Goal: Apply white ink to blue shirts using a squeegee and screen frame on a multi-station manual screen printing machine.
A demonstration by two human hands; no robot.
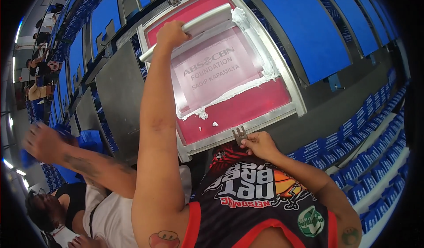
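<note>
My left hand (pixel 171 35) grips a long metal squeegee (pixel 207 19) that lies across the upper part of a screen in an aluminium frame (pixel 298 104). The screen is red (pixel 247 102), with a pale printed middle and white paste (pixel 268 73) smeared along its right and lower edges; a few small blobs sit lower down. My left arm stretches over the screen's left side. At the frame's near edge my right hand (pixel 259 144) holds a dark metal bracket (pixel 240 135) between thumb and fingers, close against my black and red shirt.
Blue panels (pixel 300 31) on dark metal boards (pixel 115 120) run along both sides. Racks of blue items (pixel 362 159) curve round the lower right. A co-worker's tattooed arm (pixel 92 168) reaches in at lower left beside my arm; several other people (pixel 42 69) stand along the far left.
</note>
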